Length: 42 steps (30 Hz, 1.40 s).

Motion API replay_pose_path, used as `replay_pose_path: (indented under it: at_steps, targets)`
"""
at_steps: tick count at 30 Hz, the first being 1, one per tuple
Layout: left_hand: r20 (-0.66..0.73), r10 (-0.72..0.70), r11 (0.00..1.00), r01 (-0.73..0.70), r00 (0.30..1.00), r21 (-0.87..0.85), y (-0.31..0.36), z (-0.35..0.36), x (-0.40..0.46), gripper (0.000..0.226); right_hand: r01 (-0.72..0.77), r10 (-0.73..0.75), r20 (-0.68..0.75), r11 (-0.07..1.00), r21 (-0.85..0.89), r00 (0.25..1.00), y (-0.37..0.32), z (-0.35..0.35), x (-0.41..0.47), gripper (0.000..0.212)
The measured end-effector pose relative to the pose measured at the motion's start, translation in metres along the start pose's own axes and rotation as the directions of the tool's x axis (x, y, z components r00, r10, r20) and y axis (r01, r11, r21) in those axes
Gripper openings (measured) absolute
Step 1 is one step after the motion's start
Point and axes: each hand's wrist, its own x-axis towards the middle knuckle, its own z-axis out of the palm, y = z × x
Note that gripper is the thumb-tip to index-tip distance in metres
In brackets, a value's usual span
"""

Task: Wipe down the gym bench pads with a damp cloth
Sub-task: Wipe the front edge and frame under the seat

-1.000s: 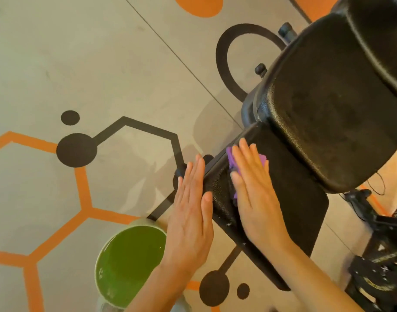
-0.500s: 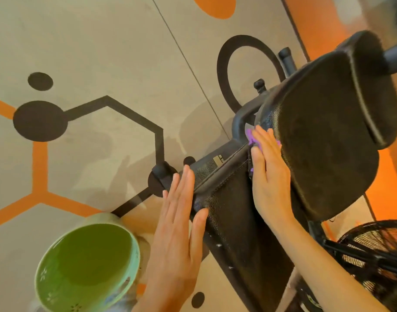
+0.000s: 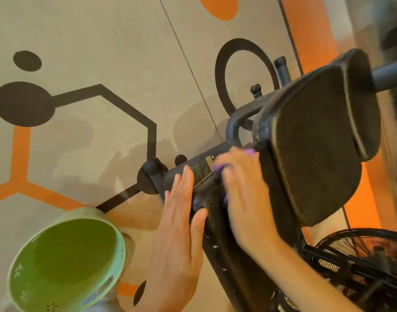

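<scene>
A black gym bench fills the right half of the head view: a large textured back pad [image 3: 312,154] and, below it, a narrower seat pad [image 3: 217,239]. My right hand [image 3: 245,199] lies flat on the seat pad's upper end and presses a purple cloth [image 3: 217,168] against it; only small bits of cloth show past the fingers, and the hand is blurred. My left hand [image 3: 179,233] rests with straight fingers along the seat pad's left edge, thumb on top of the pad.
A light green bowl [image 3: 64,264] stands on the patterned floor at lower left, close to my left wrist. The bench's black frame tube [image 3: 188,167] and its knobs stick out leftward. A black wire-guard fan [image 3: 362,257] sits at lower right.
My right hand slid the purple cloth down and left, from the gap under the back pad onto the seat pad's upper end. The left hand stayed on the pad's edge.
</scene>
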Motion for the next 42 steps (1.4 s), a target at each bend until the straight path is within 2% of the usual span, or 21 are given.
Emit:
replay_pose_path:
  at_steps: [3, 4, 6, 8, 10, 12, 13, 15, 17, 19, 21, 22, 23, 26, 28, 30, 32, 37, 39, 40, 42]
  targets:
    - [-0.002, -0.050, 0.999, 0.050, 0.999, -0.020, 0.002, 0.000, -0.001, 0.057, 0.087, -0.098, 0.198, 0.994, 0.066, 0.975, 0.002, -0.007, -0.007, 0.032]
    - [0.001, -0.071, 0.997, 0.071, 0.997, -0.015, 0.004, 0.000, -0.002, 0.057, 0.058, -0.059, 0.174, 0.998, 0.011, 0.983, 0.012, -0.015, 0.006, 0.029]
    - [0.013, -0.092, 0.996, 0.091, 0.996, 0.013, 0.006, -0.003, -0.002, 0.058, -0.129, 0.130, 0.008, 0.991, -0.033, 0.992, 0.025, -0.028, 0.033, 0.024]
    - [0.031, -0.077, 0.996, 0.076, 0.997, 0.037, 0.005, -0.005, -0.002, 0.057, -0.175, 0.172, -0.104, 0.984, -0.028, 0.980, 0.016, -0.018, 0.031, 0.026]
    - [0.048, -0.053, 0.998, 0.051, 0.997, 0.025, 0.004, -0.006, -0.001, 0.056, -0.043, 0.044, -0.013, 0.998, 0.045, 0.999, -0.005, 0.001, 0.002, 0.023]
    - [0.065, -0.034, 0.999, 0.034, 0.997, 0.002, 0.001, -0.009, -0.001, 0.056, 0.030, -0.057, 0.166, 0.987, 0.156, 0.984, -0.020, 0.004, -0.019, 0.022]
    - [0.072, -0.024, 1.000, 0.025, 0.997, -0.008, -0.001, -0.012, -0.002, 0.056, 0.076, -0.089, 0.200, 0.994, 0.074, 0.976, -0.016, -0.003, -0.015, 0.025]
    - [0.057, -0.010, 1.000, 0.011, 0.998, -0.010, -0.007, -0.017, -0.007, 0.054, 0.069, -0.057, 0.107, 0.991, -0.112, 0.993, 0.002, -0.014, 0.007, 0.031]
    - [0.056, -0.006, 1.000, 0.006, 0.998, -0.005, -0.014, -0.019, -0.011, 0.053, -0.079, 0.077, -0.032, 0.992, -0.098, 0.997, -0.006, -0.007, 0.017, 0.031]
    - [0.070, -0.020, 0.999, 0.022, 0.997, -0.036, -0.019, -0.016, -0.015, 0.051, 0.022, -0.026, -0.022, 0.990, -0.136, 0.999, -0.024, 0.014, -0.002, 0.030]
    - [0.075, -0.065, 0.993, 0.073, 0.995, -0.096, -0.022, -0.015, -0.018, 0.050, 0.256, -0.240, 0.103, 0.947, -0.196, 0.965, -0.032, 0.025, -0.030, 0.030]
    - [0.091, -0.085, 0.989, 0.095, 0.992, -0.110, -0.023, -0.015, -0.020, 0.049, 0.277, -0.255, 0.167, 0.953, -0.124, 0.952, -0.031, 0.020, -0.032, 0.031]
    - [0.117, -0.085, 0.989, 0.098, 0.990, -0.109, -0.023, -0.016, -0.022, 0.050, 0.213, -0.200, 0.190, 0.976, -0.048, 0.961, -0.028, 0.014, -0.025, 0.030]
    - [0.175, -0.037, 0.993, 0.056, 0.984, -0.105, -0.026, -0.020, -0.023, 0.052, -0.022, 0.023, -0.010, 0.997, 0.074, 1.000, -0.022, 0.011, -0.009, 0.021]
    - [0.192, -0.016, 0.993, 0.038, 0.981, -0.115, -0.029, -0.021, -0.021, 0.054, 0.005, -0.004, -0.006, 0.998, 0.063, 1.000, -0.030, 0.018, -0.025, 0.022]
    - [0.211, 0.002, 0.993, 0.023, 0.977, -0.114, -0.033, -0.023, -0.019, 0.053, 0.118, -0.114, 0.106, 0.992, -0.032, 0.988, -0.033, 0.022, -0.043, 0.037]
    - [0.239, 0.004, 0.995, 0.020, 0.971, -0.097, -0.035, -0.025, -0.018, 0.052, 0.124, -0.114, 0.168, 0.991, -0.050, 0.979, -0.032, 0.016, -0.044, 0.042]
    - [0.182, 0.153, 0.976, -0.120, 0.971, -0.182, -0.029, -0.030, -0.016, 0.052, 0.113, -0.114, 0.017, 0.993, 0.041, 0.993, -0.042, 0.022, -0.038, 0.042]
    - [0.149, 0.202, 0.967, -0.173, 0.968, -0.185, -0.030, -0.028, -0.015, 0.050, 0.152, -0.147, 0.054, 0.982, -0.109, 0.988, -0.027, 0.024, -0.067, 0.055]
    - [0.139, 0.219, 0.966, -0.194, 0.966, -0.171, -0.032, -0.027, -0.013, 0.050, 0.190, -0.174, 0.082, 0.938, -0.289, 0.981, -0.016, 0.022, -0.085, 0.071]
    - [0.128, 0.247, 0.962, -0.227, 0.961, -0.154, -0.040, -0.024, -0.009, 0.050, 0.266, -0.226, 0.142, 0.761, -0.592, 0.964, 0.011, 0.025, -0.118, 0.112]
